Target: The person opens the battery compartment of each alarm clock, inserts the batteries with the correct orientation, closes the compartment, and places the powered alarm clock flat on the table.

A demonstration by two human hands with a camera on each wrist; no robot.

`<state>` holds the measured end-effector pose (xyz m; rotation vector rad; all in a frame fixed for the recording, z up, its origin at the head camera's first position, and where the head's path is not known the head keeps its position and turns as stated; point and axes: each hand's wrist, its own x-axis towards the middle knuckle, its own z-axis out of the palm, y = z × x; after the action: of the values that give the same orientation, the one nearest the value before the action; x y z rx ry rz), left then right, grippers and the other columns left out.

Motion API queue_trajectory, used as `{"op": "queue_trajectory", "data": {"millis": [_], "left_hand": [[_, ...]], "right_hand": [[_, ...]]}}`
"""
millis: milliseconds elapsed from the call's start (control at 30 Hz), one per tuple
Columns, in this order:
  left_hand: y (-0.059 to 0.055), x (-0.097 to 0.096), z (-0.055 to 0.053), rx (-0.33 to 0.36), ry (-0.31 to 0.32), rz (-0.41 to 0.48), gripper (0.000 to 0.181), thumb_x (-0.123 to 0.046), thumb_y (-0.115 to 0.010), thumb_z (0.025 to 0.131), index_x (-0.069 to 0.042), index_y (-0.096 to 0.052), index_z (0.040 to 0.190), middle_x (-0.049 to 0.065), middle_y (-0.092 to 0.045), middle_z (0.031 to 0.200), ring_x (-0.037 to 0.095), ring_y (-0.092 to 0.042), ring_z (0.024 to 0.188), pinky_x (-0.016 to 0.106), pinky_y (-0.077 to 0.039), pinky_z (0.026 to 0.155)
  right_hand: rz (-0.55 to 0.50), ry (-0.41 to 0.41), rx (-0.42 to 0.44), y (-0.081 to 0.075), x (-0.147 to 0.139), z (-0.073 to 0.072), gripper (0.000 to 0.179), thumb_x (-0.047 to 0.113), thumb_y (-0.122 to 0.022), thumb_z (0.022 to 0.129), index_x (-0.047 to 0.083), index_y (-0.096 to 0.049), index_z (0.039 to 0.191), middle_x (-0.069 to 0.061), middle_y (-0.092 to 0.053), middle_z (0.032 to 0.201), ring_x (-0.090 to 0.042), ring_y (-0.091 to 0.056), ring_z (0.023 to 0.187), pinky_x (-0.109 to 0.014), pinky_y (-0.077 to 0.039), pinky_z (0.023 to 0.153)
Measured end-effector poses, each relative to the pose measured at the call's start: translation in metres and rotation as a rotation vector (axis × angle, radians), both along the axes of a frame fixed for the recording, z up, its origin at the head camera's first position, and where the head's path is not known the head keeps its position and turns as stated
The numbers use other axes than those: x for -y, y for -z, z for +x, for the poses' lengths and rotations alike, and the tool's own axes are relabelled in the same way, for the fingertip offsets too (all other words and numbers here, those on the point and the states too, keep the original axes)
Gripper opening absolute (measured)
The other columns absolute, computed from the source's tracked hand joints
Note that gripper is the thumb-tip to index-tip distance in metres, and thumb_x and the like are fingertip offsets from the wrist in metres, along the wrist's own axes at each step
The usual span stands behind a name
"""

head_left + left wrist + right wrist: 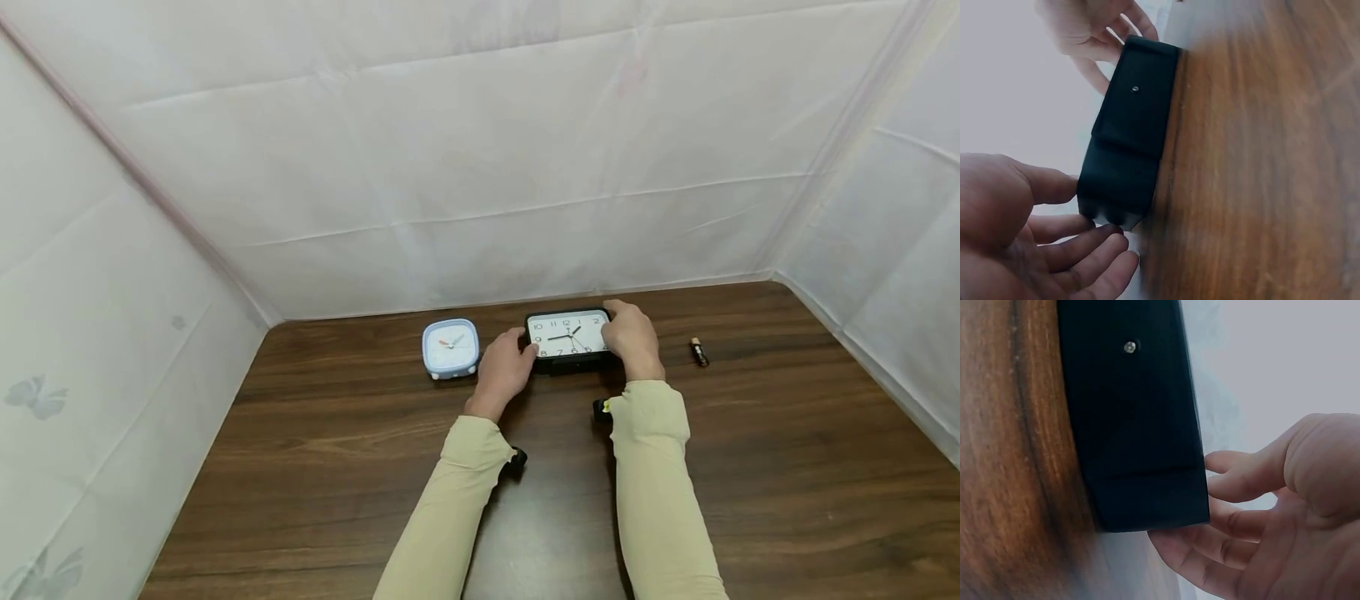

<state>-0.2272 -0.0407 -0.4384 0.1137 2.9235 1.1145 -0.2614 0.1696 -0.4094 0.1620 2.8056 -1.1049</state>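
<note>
A black rectangular alarm clock [567,335] with a white dial lies face up near the back of the table. Its left end is held by my left hand [504,367], thumb on the front edge and fingers at the side. My right hand [632,340] grips the opposite end the same way. Both wrist views show the clock's plain black side with a small screw, in the left one [1132,119] and the right one [1138,419]. Just left of my left hand sits a light blue, rounded-square clock [450,347]. The black clock's back is hidden.
A small battery [699,352], dark with a copper-coloured end, lies on the dark wooden table [337,467] right of my right hand. White sheeting [465,183] hangs along the back edge and both sides. Black wrist devices show below both sleeves.
</note>
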Motion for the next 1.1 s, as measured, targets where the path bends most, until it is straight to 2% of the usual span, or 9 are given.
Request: {"op": "queue_trajectory", "data": {"millis": [167, 267, 433, 667, 900, 1100], "left_hand": [[0.0, 0.001, -0.001, 0.011, 0.004, 0.012, 0.049, -0.025, -0.06, 0.11, 0.0, -0.055, 0.152, 0.022, -0.057, 0.15, 0.039, -0.058, 0.135, 0.051, -0.05, 0.107], [0.0, 0.001, 0.0, 0.016, 0.006, 0.009, 0.049, -0.025, -0.059, 0.111, -0.001, -0.054, 0.153, 0.022, -0.057, 0.15, 0.038, -0.058, 0.135, 0.051, -0.05, 0.106], [0.0, 0.0, 0.002, 0.011, 0.016, 0.012, 0.048, -0.024, -0.057, 0.112, 0.0, -0.053, 0.154, 0.022, -0.055, 0.151, 0.038, -0.059, 0.133, 0.051, -0.051, 0.105], [-0.001, 0.0, 0.008, 0.0, 0.034, 0.016, 0.048, -0.021, -0.055, 0.112, 0.003, -0.052, 0.153, 0.024, -0.055, 0.151, 0.039, -0.061, 0.129, 0.051, -0.053, 0.102], [-0.001, 0.002, 0.022, -0.012, 0.053, -0.005, 0.046, -0.021, -0.056, 0.112, 0.003, -0.054, 0.151, 0.024, -0.057, 0.148, 0.038, -0.065, 0.122, 0.051, -0.055, 0.098], [-0.001, 0.006, 0.035, -0.015, 0.064, -0.006, 0.046, -0.022, -0.057, 0.112, 0.003, -0.055, 0.15, 0.023, -0.058, 0.146, 0.038, -0.063, 0.125, 0.052, -0.053, 0.101]], "right_hand": [[0.068, -0.051, -0.006, 0.0, 0.002, -0.004, 0.065, -0.007, -0.034, 0.095, -0.006, -0.042, 0.159, -0.032, -0.043, 0.158, -0.038, -0.05, 0.1, -0.041, -0.042, 0.072], [0.072, -0.059, 0.004, 0.001, 0.003, -0.005, 0.064, -0.007, -0.034, 0.095, -0.006, -0.041, 0.159, -0.034, -0.044, 0.156, -0.041, -0.051, 0.104, -0.042, -0.042, 0.071], [0.052, -0.08, 0.012, 0.003, 0.001, -0.005, 0.063, -0.006, -0.036, 0.097, -0.006, -0.037, 0.16, -0.036, -0.043, 0.154, -0.041, -0.051, 0.095, -0.043, -0.041, 0.07], [0.102, -0.111, 0.021, 0.004, -0.001, 0.001, 0.06, -0.001, -0.037, 0.102, -0.005, -0.035, 0.161, -0.039, -0.033, 0.157, -0.045, -0.048, 0.11, -0.053, -0.042, 0.085], [0.215, -0.166, -0.022, 0.008, -0.001, 0.013, 0.058, 0.0, -0.04, 0.1, -0.008, -0.035, 0.157, -0.041, -0.039, 0.144, -0.04, -0.052, 0.081, -0.053, -0.046, 0.076], [0.292, -0.202, -0.109, 0.014, 0.0, 0.029, 0.049, 0.0, -0.043, 0.101, -0.014, -0.038, 0.148, -0.045, -0.044, 0.133, -0.038, -0.055, 0.067, -0.053, -0.05, 0.064]]}}
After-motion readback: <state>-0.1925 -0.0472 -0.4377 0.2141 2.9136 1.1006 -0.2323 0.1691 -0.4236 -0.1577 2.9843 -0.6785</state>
